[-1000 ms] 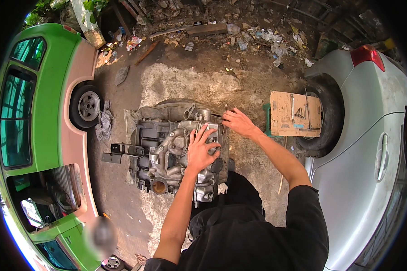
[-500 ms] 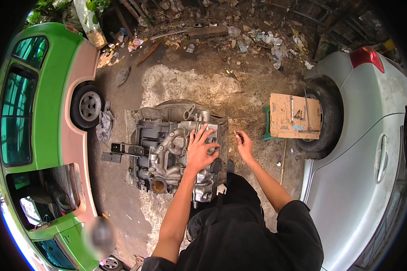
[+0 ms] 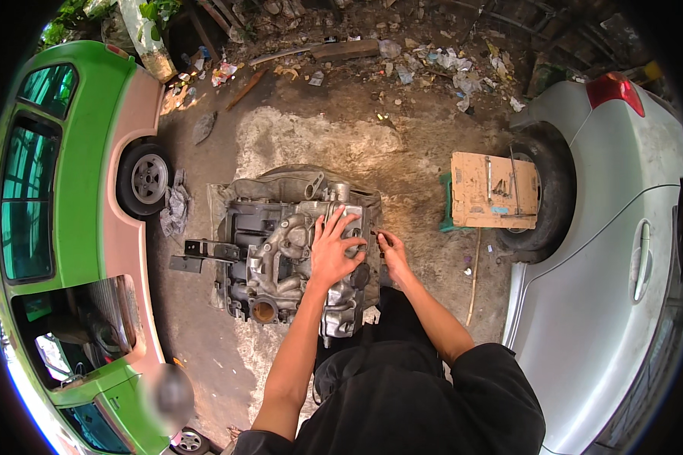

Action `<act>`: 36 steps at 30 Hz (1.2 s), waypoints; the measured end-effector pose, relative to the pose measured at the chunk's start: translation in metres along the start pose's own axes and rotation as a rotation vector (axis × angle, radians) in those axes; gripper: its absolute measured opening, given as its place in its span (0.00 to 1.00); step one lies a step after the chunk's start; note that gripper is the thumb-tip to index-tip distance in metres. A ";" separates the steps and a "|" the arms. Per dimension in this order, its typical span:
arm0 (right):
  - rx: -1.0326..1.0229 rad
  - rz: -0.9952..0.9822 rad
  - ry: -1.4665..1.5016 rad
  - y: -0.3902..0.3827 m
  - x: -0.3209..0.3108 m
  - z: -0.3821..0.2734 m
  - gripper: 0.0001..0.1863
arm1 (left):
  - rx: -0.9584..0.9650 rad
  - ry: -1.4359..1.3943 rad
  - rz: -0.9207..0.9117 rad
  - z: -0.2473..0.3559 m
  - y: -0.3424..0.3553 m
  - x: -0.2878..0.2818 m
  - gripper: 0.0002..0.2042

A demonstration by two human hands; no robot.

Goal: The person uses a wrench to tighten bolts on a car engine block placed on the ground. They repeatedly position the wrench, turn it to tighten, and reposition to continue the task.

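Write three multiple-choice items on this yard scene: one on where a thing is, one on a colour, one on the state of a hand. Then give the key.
1. Where does the cardboard sheet with tools lie?
A. on the green car's roof
B. beside the silver car's wheel
C. on the engine

2. What colour is the car on the person's left?
A. green
B. blue
C. red

3. How is the left hand placed?
A. raised in the air
B. clenched round a hammer
C. spread flat on the engine

Key: 1 B, it sits on a green stand next to the silver car; 2 A, its body is bright green; 3 C, the fingers are splayed on the metal, with the right hand at the engine's edge.
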State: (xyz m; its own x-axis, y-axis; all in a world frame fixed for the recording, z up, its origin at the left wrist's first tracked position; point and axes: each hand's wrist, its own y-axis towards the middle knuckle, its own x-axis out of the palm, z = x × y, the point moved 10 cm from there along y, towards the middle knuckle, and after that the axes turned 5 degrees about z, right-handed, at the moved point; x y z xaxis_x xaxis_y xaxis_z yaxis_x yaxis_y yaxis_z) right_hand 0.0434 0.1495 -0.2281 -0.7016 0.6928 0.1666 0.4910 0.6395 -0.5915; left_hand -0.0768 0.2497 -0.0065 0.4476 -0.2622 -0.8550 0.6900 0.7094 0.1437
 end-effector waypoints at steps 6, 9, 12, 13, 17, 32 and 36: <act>0.090 -0.072 0.020 0.010 0.003 0.009 0.18 | 0.006 0.001 -0.003 0.000 0.000 -0.001 0.09; 0.085 -0.065 0.017 0.012 0.002 0.011 0.18 | 0.005 0.001 0.001 0.000 0.001 -0.002 0.09; 0.090 -0.076 0.021 0.014 0.002 0.011 0.18 | 0.006 0.004 0.012 0.001 0.000 -0.002 0.09; 0.087 -0.077 0.021 0.014 0.001 0.010 0.18 | 0.007 0.006 0.016 0.001 0.001 -0.002 0.09; 0.002 -0.040 -0.040 0.021 -0.006 -0.001 0.15 | 0.006 -0.005 0.018 0.001 0.001 -0.002 0.09; -0.048 -0.153 -0.011 0.031 -0.002 -0.013 0.10 | 0.008 -0.009 0.006 0.001 0.001 -0.003 0.09; 0.009 -0.150 -0.003 0.034 -0.002 -0.007 0.10 | 0.002 -0.007 0.005 0.001 0.002 -0.003 0.09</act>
State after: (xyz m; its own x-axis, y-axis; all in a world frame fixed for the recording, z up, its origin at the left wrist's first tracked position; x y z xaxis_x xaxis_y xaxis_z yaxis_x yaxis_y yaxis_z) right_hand 0.0650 0.1728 -0.2429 -0.7680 0.5890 0.2514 0.3763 0.7327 -0.5670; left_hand -0.0762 0.2512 -0.0026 0.4547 -0.2630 -0.8509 0.6889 0.7093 0.1490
